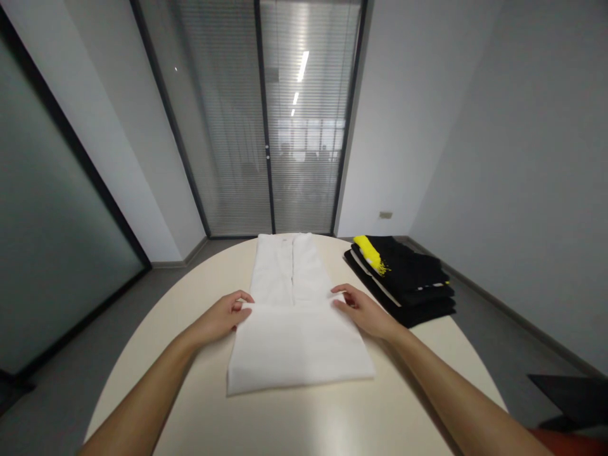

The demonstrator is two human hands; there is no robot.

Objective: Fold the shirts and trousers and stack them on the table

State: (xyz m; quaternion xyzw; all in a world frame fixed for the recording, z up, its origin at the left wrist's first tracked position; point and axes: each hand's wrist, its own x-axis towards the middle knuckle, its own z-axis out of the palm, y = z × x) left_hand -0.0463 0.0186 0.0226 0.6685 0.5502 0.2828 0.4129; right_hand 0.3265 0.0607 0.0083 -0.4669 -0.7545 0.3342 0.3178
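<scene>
A white garment (299,342) lies in a long, narrow folded shape on the round table, its near part turned up over the rest. A straight seam or opening runs down the middle of its far part; whether it is a shirt or something else I cannot tell. My left hand (223,316) pinches the left end of the turned-up edge between thumb and fingers. At the right end of that same edge, my right hand (358,309) holds the cloth in a similar pinch.
The cream round table (199,399) carries a pile of folded black clothes (408,272) at the right, with a yellow fringed cloth (371,254) on it. Beyond stand glass panels with blinds (304,177). A dark object (570,396) is at lower right.
</scene>
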